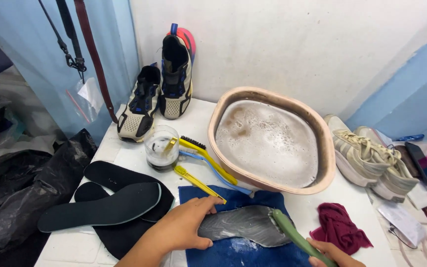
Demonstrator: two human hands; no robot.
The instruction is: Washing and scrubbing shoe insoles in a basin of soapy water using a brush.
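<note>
A grey, soapy insole (245, 225) lies on a blue towel (233, 200) at the near edge of the white table. My left hand (186, 225) presses down on the insole's left end, holding it flat. My right hand (334, 254), at the bottom edge, grips the handle of a green brush (292, 232) whose head rests on the insole's right end.
A tan basin of foamy water (268, 141) stands behind the towel. Yellow and blue brushes (206, 160) lie beside a glass jar (161, 147). Dark insoles (109, 205) lie at left, a maroon rag (339, 227) at right. Sneakers lean on the wall (166, 84); a beige pair (371, 158) sits right.
</note>
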